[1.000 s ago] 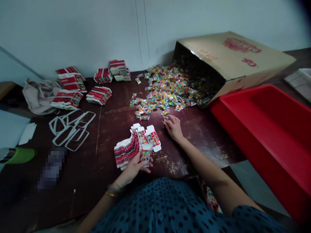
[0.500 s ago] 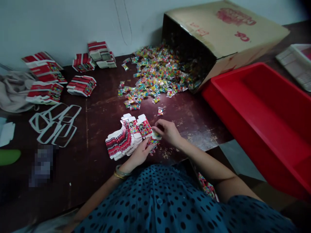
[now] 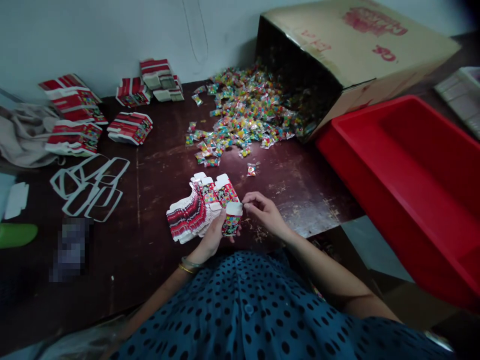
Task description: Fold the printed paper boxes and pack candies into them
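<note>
My left hand (image 3: 213,235) is closed around a small printed candy box (image 3: 231,225), whose white top flap stands toward the far side. Close by on the right, my right hand (image 3: 265,212) has its fingers curled in a pinch, the tips at the flap's right corner. Whether anything is between those fingertips is too small to tell. Just beyond my left hand lies a fanned stack of flat red and white cartons (image 3: 185,220), with a few printed ones at its right end. One wrapped candy packet (image 3: 251,170) lies alone beyond my hands.
A heap of candy packets (image 3: 240,120) spills from a tipped cardboard box (image 3: 356,45). The red plastic tray (image 3: 405,165) stands at right. Bundled cartons (image 3: 130,127) sit at back left, near white bands (image 3: 90,187), a cloth (image 3: 28,132) and a green object (image 3: 17,235).
The candy box in my left hand has turned more upright, its printed face now showing. My right hand has drawn slightly right and down from over it. The view has shifted a little.
</note>
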Motion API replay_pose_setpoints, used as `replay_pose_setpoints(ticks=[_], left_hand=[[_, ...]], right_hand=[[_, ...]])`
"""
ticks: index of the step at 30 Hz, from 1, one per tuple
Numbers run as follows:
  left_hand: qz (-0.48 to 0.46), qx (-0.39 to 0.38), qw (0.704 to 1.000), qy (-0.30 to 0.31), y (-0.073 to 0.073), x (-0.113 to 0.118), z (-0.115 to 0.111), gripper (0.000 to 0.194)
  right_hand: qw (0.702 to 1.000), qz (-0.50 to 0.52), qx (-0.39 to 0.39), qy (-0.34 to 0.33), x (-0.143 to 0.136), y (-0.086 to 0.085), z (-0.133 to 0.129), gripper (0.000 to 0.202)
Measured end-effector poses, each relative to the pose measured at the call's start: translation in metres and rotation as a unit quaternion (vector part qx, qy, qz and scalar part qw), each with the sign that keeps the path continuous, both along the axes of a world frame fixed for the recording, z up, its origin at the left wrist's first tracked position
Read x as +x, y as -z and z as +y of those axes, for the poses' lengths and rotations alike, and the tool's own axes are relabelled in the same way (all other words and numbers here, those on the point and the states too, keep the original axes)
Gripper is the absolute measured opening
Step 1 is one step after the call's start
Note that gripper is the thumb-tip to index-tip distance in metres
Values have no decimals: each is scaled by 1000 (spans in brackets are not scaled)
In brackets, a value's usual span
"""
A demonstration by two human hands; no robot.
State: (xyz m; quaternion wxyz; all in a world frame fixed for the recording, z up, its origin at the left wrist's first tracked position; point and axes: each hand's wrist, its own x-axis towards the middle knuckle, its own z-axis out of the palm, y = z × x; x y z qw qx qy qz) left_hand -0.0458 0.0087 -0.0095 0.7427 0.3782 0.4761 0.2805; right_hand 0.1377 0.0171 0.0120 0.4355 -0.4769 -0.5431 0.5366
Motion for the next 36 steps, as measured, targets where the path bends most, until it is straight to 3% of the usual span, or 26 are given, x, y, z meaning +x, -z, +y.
replay_pose_setpoints(ticks=[3, 5, 7, 9, 12, 16, 19, 23, 26, 29, 32, 34, 36], left_hand=[[13, 24, 999, 32, -2, 1, 3, 51], [27, 62, 995, 69, -4, -1, 7, 42], [37, 80, 992, 93, -6, -2, 10, 40], [33, 63, 994, 83, -7, -2, 13, 38], [-12, 31, 998, 59, -7, -2, 15, 35], [-95, 16, 990, 107, -12, -6, 13, 38], [-66, 27, 989, 130, -14, -9, 8, 45], [-63, -20, 991, 115, -13, -3, -1, 49], [-81, -38, 984, 156, -14, 2, -6, 46], [-64, -7, 970, 236, -15, -1, -6, 46], [2, 28, 970, 242, -10, -9, -4, 43], [32, 27, 972, 231, -5, -14, -4, 39], [43, 28, 971, 235, 0, -17, -8, 38]], right_hand=[[971, 138, -183, -75, -5, 10, -3, 29], [957, 160, -218, -103, -7, 12, -2, 32], [972, 121, -166, -111, -6, 7, -1, 29], [989, 53, -61, -128, -3, -2, 0, 24], [987, -23, 59, -145, 1, -15, -1, 26], [989, -70, 80, -107, 5, -17, 0, 26], [980, -108, 116, -117, 3, -8, -1, 27], [960, -168, 188, -125, 0, 3, -12, 34], [970, -161, 145, -115, 23, -6, -23, 30], [961, -173, 45, -212, 70, -29, -28, 24], [927, -215, 30, -305, 95, -39, -18, 21], [916, -262, 95, -290, 79, -28, 1, 21], [895, -323, 185, -245, 44, -5, 28, 28]])
